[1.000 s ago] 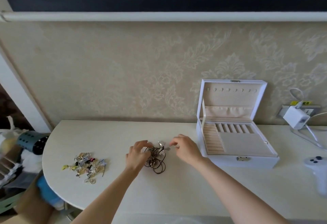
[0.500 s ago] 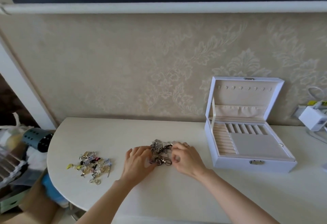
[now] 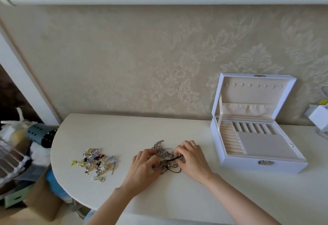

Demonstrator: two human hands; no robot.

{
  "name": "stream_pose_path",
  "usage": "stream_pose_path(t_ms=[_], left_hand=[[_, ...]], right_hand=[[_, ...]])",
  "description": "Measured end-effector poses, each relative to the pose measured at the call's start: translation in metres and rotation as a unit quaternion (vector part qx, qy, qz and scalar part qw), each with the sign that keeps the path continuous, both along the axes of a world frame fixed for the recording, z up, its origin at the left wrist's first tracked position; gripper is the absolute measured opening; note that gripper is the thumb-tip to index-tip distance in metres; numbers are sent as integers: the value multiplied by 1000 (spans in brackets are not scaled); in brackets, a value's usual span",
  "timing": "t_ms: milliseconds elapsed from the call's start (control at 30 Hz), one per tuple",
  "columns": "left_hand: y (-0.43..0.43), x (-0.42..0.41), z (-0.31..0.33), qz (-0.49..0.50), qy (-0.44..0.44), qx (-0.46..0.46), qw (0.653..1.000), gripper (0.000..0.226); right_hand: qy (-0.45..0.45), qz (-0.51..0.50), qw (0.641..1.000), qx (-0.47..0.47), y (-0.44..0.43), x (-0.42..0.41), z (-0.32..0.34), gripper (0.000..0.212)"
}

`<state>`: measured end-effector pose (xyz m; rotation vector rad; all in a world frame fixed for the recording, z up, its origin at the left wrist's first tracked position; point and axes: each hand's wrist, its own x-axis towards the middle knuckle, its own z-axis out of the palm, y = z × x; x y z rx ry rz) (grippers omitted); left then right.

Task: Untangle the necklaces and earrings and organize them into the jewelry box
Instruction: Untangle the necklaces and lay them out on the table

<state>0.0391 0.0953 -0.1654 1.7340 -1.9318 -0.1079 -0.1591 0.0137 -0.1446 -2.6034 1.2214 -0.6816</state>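
Cream-coloured worktop [image 3: 106, 132] with a rounded left end runs along a wall papered in a pale damask pattern. Your two hands meet near its middle over the tangle of necklaces [image 3: 164, 151], a knot of silver chain and dark strands lying on the surface. Your left hand [image 3: 143, 168] comes in from the lower left with its fingers curled down into the left side of the knot, gripping it. Your right hand [image 3: 192, 160], with a ring [image 3: 194, 144] on one finger, pinches a black cord [image 3: 174, 158] at the right side of the same knot. A bit of silver chain sticks out past your fingertips on the far side.

To the left of your left hand, apart from the knot, the earrings [image 3: 95, 160] lie in a loose heap of gold, silver, yellow, black and pink pieces.

To the right of your right hand stands the white jewelry box [image 3: 245, 162], near but not touching it. Its lid [image 3: 253, 96] is raised against the wall, showing a row of small hooks and a gathered pocket. The beige tray has ring rolls down its left side, narrow slots along the back and a flat panel in front.

A white charger [image 3: 319, 118] sits at the far right edge.
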Motion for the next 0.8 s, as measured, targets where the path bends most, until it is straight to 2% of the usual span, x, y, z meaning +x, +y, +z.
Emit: stream_pose_path(t_ms=[167, 267, 333, 400, 433, 500, 567, 667, 800], left_hand=[[7, 5, 4, -45, 19, 23, 999, 17], [11, 5, 5, -70, 50, 26, 996, 18], [14, 4, 8, -48, 135, 43, 989, 29], [16, 1, 13, -1, 244, 57, 968, 36], [15, 0, 14, 26, 260, 35, 965, 31], [11, 2, 14, 63, 231, -14, 971, 25], [4, 3, 11, 65, 152, -20, 986, 34], [-2, 0, 7, 50, 50, 33, 997, 47], [-1, -6, 8, 62, 24, 59, 996, 69]], right_hand=[[-33, -67, 997, 24, 8, -26, -5, 23], [-27, -80, 996, 42, 12, -39, -5, 14], [-17, -58, 997, 45, 14, -43, -5, 8], [-20, -46, 998, 49, 14, -43, -2, 24], [-33, -50, 997, 48, 14, -42, 0, 29], [-69, -76, 994, 39, 9, -37, 4, 24], [-86, -107, 989, 53, 2, -30, 9, 7], [-14, -89, 989, 120, -8, -19, 15, 20], [75, -98, 983, 133, -14, -12, 18, 20]])
